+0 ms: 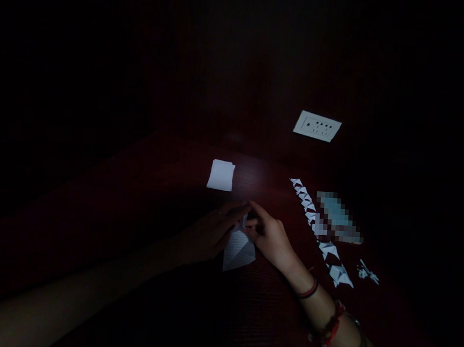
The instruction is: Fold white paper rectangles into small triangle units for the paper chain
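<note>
Printed paper sheet | over tabletop, between left hand and right hand | grip: both narrow, fingers holding its 12-o'clock end, likely steadying the raised fold | paper stack at 11 o'clock, seemingly handy

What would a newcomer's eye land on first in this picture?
Probably the white socket plate, bright against the dark at upper right. Next, the row of folded white papers slanting down the right side. Then the printed sheet near the middle, held at its far end by the left hand and right hand.
</note>
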Demonstrator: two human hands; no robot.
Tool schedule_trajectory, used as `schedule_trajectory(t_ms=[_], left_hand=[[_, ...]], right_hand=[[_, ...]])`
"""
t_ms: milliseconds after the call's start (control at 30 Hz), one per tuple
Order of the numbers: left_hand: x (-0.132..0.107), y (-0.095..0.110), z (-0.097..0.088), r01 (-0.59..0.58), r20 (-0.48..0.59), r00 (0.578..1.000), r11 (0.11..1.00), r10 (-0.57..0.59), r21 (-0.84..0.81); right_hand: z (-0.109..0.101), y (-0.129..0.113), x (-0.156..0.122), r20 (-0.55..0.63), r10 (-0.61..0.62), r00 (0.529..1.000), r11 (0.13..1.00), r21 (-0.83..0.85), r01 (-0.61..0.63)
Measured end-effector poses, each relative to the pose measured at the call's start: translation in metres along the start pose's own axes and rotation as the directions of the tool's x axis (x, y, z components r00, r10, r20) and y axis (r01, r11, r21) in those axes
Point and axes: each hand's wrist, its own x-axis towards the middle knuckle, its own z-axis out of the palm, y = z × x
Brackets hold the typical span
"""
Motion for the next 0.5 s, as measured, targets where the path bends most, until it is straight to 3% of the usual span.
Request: schedule_trajectory(t_ms=[267, 500], left_hand=[[0.000, -0.002, 0.000, 0.135, 0.016, 0.991, 0.986, -0.134, -0.099], [-0.004, -0.012, 0.009, 0.132, -0.016, 0.991, 0.983, -0.135, -0.127]], right_hand=[[0.000, 0.006, 0.002, 0.014, 0.055, 0.998, 0.998, 0.041, -0.055], [0.001, 0.013, 0.004, 0.032, 0.104, 0.994, 0.989, 0.100, -0.106]])
